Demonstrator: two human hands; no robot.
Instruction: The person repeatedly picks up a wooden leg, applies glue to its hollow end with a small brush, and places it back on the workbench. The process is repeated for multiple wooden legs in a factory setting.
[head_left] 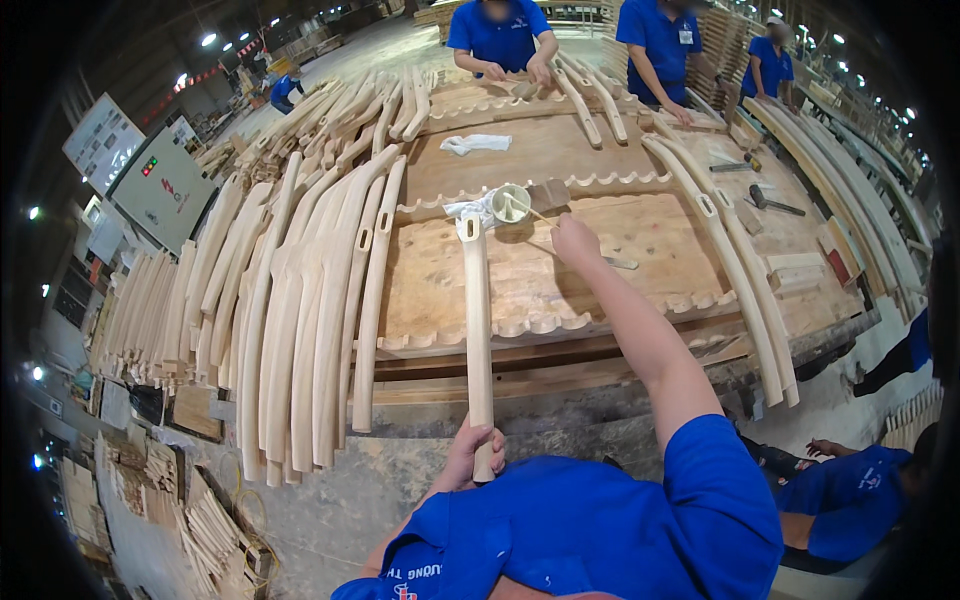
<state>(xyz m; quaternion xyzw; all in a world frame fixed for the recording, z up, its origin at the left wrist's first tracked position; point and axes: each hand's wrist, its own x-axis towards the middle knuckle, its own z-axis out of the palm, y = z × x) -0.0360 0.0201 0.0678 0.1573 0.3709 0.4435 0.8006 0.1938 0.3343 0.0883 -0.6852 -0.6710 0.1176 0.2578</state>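
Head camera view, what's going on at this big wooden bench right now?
A person in a blue shirt grips the near end of a long pale wooden chair leg with the left hand; its slotted far end lies on the wooden workbench. The right hand reaches forward holding a thin stick that leads to a small white cup. Many similar curved wooden pieces are stacked to the left. Other people in blue work at the far side.

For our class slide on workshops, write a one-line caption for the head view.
Left hand holds a wooden leg; right hand dips a stick in a cup.
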